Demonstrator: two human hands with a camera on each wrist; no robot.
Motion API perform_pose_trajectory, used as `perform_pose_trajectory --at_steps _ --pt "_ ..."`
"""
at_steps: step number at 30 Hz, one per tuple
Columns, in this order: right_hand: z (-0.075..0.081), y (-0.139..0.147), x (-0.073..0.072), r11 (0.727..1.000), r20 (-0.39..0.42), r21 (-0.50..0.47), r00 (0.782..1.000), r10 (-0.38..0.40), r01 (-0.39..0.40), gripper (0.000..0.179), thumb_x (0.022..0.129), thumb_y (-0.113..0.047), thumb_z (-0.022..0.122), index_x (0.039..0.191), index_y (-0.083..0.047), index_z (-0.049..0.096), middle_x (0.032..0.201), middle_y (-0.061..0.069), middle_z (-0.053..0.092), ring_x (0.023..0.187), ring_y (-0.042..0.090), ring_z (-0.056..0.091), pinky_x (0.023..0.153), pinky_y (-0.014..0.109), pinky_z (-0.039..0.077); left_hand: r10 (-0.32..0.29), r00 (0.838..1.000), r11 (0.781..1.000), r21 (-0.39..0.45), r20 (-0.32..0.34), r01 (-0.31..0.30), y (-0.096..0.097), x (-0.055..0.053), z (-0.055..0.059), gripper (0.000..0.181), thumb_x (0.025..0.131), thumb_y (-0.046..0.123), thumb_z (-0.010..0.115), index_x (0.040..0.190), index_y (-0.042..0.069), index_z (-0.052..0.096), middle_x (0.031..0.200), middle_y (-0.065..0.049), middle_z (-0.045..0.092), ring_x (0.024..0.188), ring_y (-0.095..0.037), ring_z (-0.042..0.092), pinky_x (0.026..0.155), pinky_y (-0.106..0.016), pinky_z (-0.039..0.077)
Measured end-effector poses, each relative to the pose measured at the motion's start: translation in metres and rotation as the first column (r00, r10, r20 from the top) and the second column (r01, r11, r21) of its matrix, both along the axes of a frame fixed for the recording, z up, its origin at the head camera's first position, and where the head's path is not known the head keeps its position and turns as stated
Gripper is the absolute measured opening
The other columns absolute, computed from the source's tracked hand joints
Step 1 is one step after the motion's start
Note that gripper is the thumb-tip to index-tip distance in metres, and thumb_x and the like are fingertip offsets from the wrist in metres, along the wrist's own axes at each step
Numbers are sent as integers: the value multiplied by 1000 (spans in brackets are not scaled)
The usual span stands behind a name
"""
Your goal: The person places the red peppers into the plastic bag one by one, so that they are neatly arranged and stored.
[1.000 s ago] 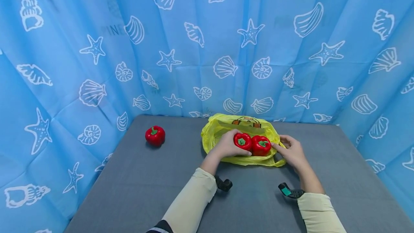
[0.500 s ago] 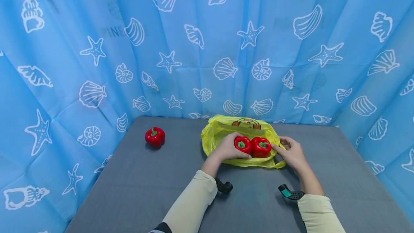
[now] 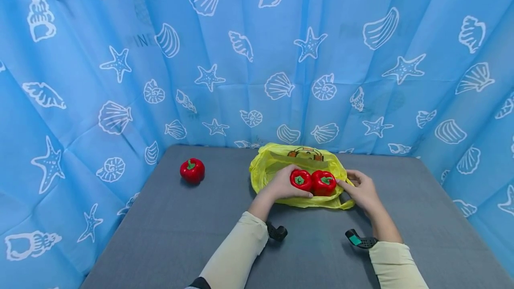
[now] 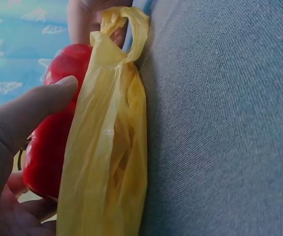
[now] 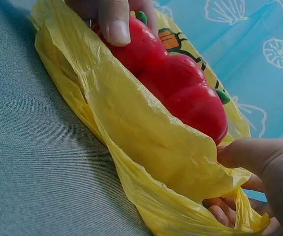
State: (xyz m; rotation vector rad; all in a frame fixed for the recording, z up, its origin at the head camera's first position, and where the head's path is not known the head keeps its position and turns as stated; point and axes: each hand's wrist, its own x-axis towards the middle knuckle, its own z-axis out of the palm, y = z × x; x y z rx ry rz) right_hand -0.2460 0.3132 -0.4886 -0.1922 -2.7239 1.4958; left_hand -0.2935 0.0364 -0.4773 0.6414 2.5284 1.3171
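Blue curtain (image 3: 257, 57) printed with white shells and starfish hangs behind a grey cloth-covered worktop (image 3: 160, 235). Near its back edge lies a yellow plastic bag (image 3: 305, 201), with its wide mouth facing up and toward the person and its long side running left to right. Two red peppers sit side by side in that mouth, in a row along the same line, with their green stems up: the left pepper (image 3: 301, 180) and the right pepper (image 3: 323, 183), which touch or nearly touch.

At the left end of the row, the left hand (image 3: 283, 184) is curled round the left pepper, thumb across its near side and fingers at its far side. Opposite, the right hand (image 3: 363, 190) pinches the right edge of the bag, thumb just by the right pepper; whether it touches the pepper is hard to tell. So the pair lies between the hands.

Well off to the left, outside the bag, a third pepper (image 3: 192, 171) stands on the worktop, nearer the left hand
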Motion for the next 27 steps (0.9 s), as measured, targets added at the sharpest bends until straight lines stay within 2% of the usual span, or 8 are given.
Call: perform_pose_trajectory --at_steps 7,13,20,27 --pt "-1 -1 1 1000 2 -10 1000 -8 8 74 103 -43 69 155 4 45 150 31 53 139 46 57 88 18 56 22 1000 1000 13 1 -22 -10 4 8 88 78 43 93 150 15 52 140 -4 63 127 -22 61 97 -41 61" --pt "-3 0 -2 1000 -3 -9 1000 5 -5 72 104 -43 68 155 3 46 150 30 54 141 46 55 95 29 59 32 999 998 61 -10 -32 -26 11 17 81 81 41 92 149 17 54 152 -13 57 141 -35 53 108 -53 55" --pt "-2 2 -1 1000 -13 -10 1000 12 -12 72 104 -43 68 155 4 46 150 31 54 139 47 56 93 26 59 76 995 993 93 -59 -70 -49 17 24 86 82 46 91 152 18 51 153 -13 56 142 -39 53 111 -56 53" --pt "-3 2 1 1000 -4 -7 1000 3 -3 72 105 -43 67 155 4 45 151 31 53 139 47 55 106 48 57 122 987 987 119 -109 -109 -74 21 31 82 83 43 91 151 20 52 148 -8 59 139 -36 56 113 -58 51"
